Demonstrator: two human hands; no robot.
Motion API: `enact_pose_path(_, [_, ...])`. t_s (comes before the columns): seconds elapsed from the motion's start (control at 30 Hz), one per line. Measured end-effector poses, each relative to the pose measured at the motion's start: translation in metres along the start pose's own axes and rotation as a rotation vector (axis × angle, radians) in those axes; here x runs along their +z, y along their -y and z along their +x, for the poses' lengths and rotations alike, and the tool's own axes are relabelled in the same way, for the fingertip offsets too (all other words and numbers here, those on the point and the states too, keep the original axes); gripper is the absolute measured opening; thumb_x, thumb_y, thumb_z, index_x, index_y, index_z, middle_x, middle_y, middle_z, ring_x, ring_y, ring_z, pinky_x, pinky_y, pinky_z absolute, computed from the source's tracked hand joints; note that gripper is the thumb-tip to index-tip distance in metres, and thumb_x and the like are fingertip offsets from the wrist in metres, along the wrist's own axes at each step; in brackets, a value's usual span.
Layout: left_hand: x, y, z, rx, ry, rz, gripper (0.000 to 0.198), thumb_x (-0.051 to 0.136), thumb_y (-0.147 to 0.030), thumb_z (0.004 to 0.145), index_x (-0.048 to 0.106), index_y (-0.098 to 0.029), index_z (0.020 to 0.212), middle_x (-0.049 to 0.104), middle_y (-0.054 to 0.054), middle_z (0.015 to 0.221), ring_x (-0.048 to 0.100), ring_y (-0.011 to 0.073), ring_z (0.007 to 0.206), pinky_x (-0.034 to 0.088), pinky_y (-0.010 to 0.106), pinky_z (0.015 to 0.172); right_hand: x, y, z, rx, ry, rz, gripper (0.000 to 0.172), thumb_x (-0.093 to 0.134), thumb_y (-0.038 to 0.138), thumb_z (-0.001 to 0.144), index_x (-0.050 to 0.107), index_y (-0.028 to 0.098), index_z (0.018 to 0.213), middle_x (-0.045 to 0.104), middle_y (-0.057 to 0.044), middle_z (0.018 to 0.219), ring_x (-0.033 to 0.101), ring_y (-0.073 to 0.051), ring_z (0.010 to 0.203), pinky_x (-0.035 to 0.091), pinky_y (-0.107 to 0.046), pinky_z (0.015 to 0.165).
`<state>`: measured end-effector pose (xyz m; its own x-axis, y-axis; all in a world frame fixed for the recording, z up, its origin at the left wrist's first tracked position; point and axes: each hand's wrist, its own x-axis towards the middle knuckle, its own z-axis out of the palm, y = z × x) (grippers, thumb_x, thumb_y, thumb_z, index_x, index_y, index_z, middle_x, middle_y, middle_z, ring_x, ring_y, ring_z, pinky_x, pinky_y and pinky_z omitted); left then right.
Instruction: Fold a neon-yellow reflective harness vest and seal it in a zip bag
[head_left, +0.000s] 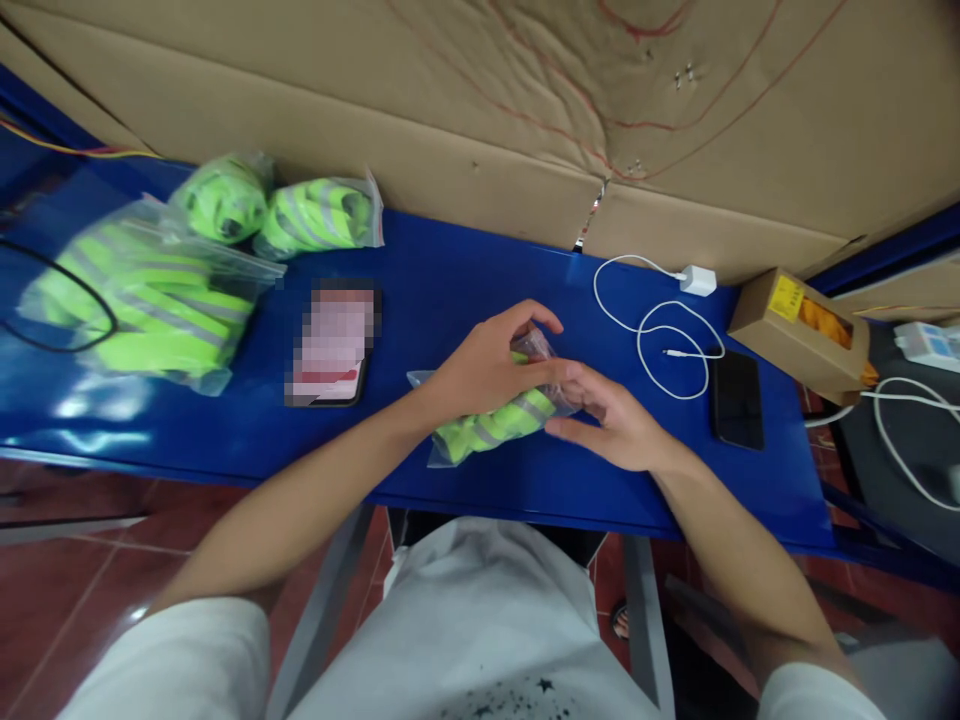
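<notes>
A clear plastic bag with a folded neon-yellow, grey-striped reflective vest inside lies on the blue table in front of me. My left hand reaches over the bag from above, with curved fingers and thumb around its upper right part. At the bag's right end, my right hand has its fingers and thumb bent around the loose plastic. The two hands meet there, near the left thumb. Parts of the fingertips are hidden behind the plastic and the hands.
Several bagged neon vests lie at the left on the blue table. A phone with a blurred screen is nearby. Rightward are a white cable, a charger, a black phone and a cardboard box. Cardboard lines the back.
</notes>
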<state>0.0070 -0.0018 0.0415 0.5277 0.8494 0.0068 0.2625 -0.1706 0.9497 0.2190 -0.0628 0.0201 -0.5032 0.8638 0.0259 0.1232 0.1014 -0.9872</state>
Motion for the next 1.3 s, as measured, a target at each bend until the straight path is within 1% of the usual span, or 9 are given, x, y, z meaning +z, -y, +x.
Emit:
enact_pose_path(0.1, [-0.009,0.007,0.003,-0.118,0.221,-0.090,0.057,0.070,-0.057,0.086,0.061,-0.023,0.131,0.071,0.004,0.106,0.067,0.0187,0.096,0.050,0.026,0.077,-0.003,-0.002,0.003,0.014,-0.163,0.012,0.039,0.081,0.042,0.085,0.071,0.022,0.117,0.077,-0.006,0.113,0.076,-0.021,0.100,0.063,-0.038,0.093])
enact_pose_path(0.17, [-0.016,0.012,0.005,-0.167,0.372,-0.176,0.061,0.072,-0.053,0.087,0.057,-0.024,0.138,0.071,0.006,0.118,0.067,0.0198,0.106,0.051,0.028,0.083,-0.012,0.000,0.002,-0.002,-0.190,-0.037,0.032,0.083,0.040,0.083,0.074,0.021,0.108,0.079,-0.006,0.102,0.076,-0.021,0.095,0.062,-0.039,0.092])
enact_pose_path(0.3, [-0.022,0.017,0.005,-0.123,0.458,-0.300,0.058,0.078,-0.044,0.083,0.059,-0.022,0.133,0.071,0.007,0.117,0.067,0.0190,0.104,0.051,0.029,0.087,-0.034,0.011,-0.002,-0.024,-0.128,-0.213,0.029,0.078,0.042,0.088,0.076,0.024,0.111,0.079,-0.004,0.104,0.074,-0.021,0.096,0.060,-0.037,0.091])
enact_pose_path(0.5, [-0.031,0.010,0.001,-0.072,0.439,-0.220,0.039,0.071,-0.054,0.087,0.070,-0.018,0.101,0.073,0.007,0.106,0.066,0.0201,0.099,0.051,0.030,0.086,-0.049,0.016,-0.003,-0.028,-0.095,-0.456,0.025,0.067,0.048,0.096,0.075,0.025,0.096,0.075,-0.004,0.099,0.070,-0.020,0.095,0.056,-0.035,0.092])
enact_pose_path(0.63, [-0.036,0.011,0.000,-0.080,0.392,-0.188,0.039,0.074,-0.055,0.084,0.069,-0.016,0.088,0.072,0.004,0.096,0.064,0.0175,0.090,0.049,0.028,0.080,-0.049,0.010,-0.002,-0.009,-0.030,-0.434,0.029,0.069,0.049,0.094,0.069,0.021,0.086,0.070,-0.008,0.119,0.067,-0.020,0.107,0.054,-0.033,0.094])
enact_pose_path(0.8, [-0.039,0.015,0.002,-0.145,0.298,-0.172,0.040,0.076,-0.054,0.081,0.068,-0.015,0.085,0.068,0.000,0.081,0.059,0.0122,0.076,0.043,0.023,0.072,-0.044,0.008,-0.003,0.166,-0.119,-0.225,0.038,0.071,0.055,0.091,0.063,0.020,0.078,0.072,-0.003,0.079,0.065,-0.015,0.072,0.051,-0.027,0.066])
enact_pose_path(1.03, [-0.033,0.018,0.001,-0.118,0.190,-0.075,0.038,0.079,-0.050,0.078,0.066,-0.015,0.080,0.067,-0.001,0.077,0.057,0.0114,0.072,0.042,0.023,0.069,-0.041,0.011,-0.001,0.170,-0.217,-0.083,0.035,0.082,0.050,0.082,0.064,0.020,0.086,0.070,0.001,0.070,0.065,-0.013,0.064,0.052,-0.027,0.062])
enact_pose_path(1.17, [-0.026,0.021,0.002,-0.143,0.099,-0.319,0.041,0.087,-0.039,0.072,0.061,-0.017,0.095,0.068,-0.002,0.083,0.062,0.0112,0.076,0.046,0.024,0.073,-0.040,0.007,0.002,0.208,-0.315,0.093,0.049,0.089,0.043,0.074,0.063,0.023,0.110,0.071,0.004,0.074,0.067,-0.013,0.064,0.055,-0.027,0.064])
enact_pose_path(1.3, [-0.024,0.021,0.004,-0.272,0.092,-0.595,0.066,0.092,-0.028,0.067,0.059,-0.019,0.124,0.072,0.000,0.090,0.068,0.0130,0.083,0.050,0.026,0.081,-0.039,0.007,0.002,0.344,-0.287,0.126,0.038,0.086,0.049,0.077,0.073,0.017,0.094,0.075,-0.003,0.080,0.070,-0.014,0.070,0.057,-0.027,0.063])
